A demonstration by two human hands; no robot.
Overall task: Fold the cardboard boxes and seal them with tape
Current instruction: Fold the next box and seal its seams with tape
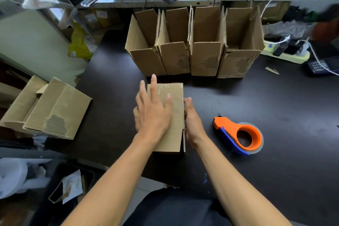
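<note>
From the head view, a taped cardboard box (pixel 171 115) lies on the dark tabletop (pixel 275 97). The left hand (pixel 152 113) presses flat on its top, fingers straight. The right hand (pixel 192 123) rests against its right side, fingers relaxed. A tape dispenser (pixel 240 135) sits near, right of the box.

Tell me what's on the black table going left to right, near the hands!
Big open box → left hand flat on the taped box → right hand at its side → orange tape dispenser.
</note>
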